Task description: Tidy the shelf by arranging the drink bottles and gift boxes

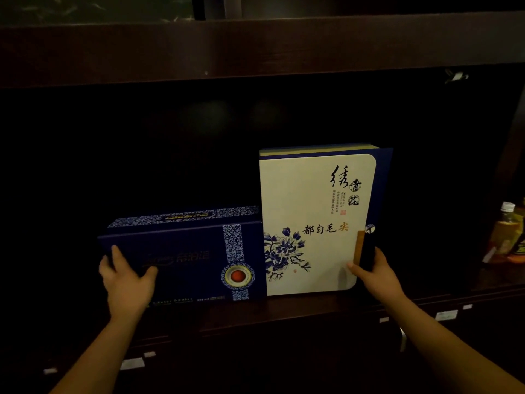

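Note:
Two gift boxes stand side by side, touching, on a dark wooden shelf [284, 311]. The left one is a long dark blue box [187, 257] with a patterned band and a red round seal. The right one is a taller white box [309, 217] with blue flowers and black calligraphy. My left hand [126, 282] grips the blue box's left end, thumb on its front. My right hand [375, 275] holds the white box's lower right edge. Drink bottles [508, 237] with amber liquid stand at the far right, in the adjoining compartment.
The shelf bay behind and left of the boxes is dark. A thick wooden board [255, 49] runs above it. An upright divider [511, 155] separates the bottles. Small white price labels [132, 364] sit on the front edges below.

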